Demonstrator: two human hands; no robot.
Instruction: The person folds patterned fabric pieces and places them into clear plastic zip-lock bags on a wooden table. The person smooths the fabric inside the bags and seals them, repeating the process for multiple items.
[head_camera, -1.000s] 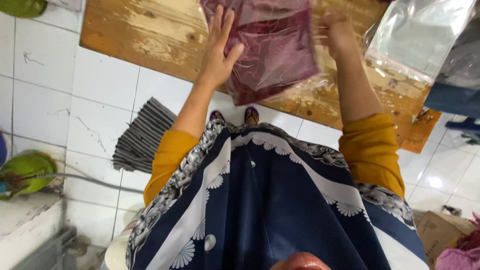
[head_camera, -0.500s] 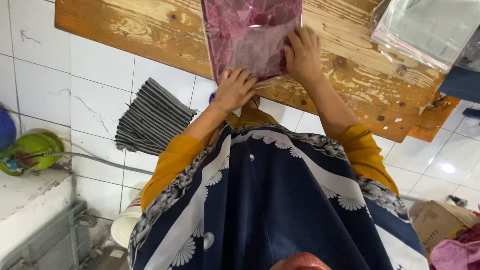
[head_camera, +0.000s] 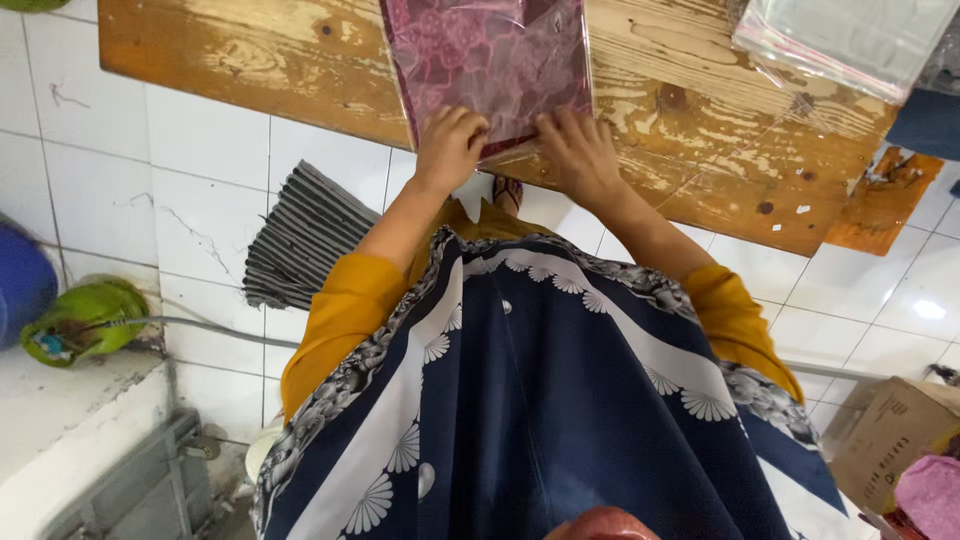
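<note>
Near: navy patterned garment (head_camera: 540, 420) drapes over lap, mustard sleeves either side.

Middle: left hand (head_camera: 447, 148) curled, fingers bent down on near edge of clear bag with maroon patterned cloth (head_camera: 487, 62). Right hand (head_camera: 580, 155) flatter, fingertips pressing same edge.

Bag lies flat on wooden table (head_camera: 250, 60), cloth fully inside; near opening looks not yet sealed.

Far right: clear packet (head_camera: 850, 40), apart.

maroon floral-patterned cloth packet (head_camera: 487, 62)

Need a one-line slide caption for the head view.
Left hand and right hand press the near edge of a clear plastic bag holding maroon patterned fabric on a worn wooden table.
</note>
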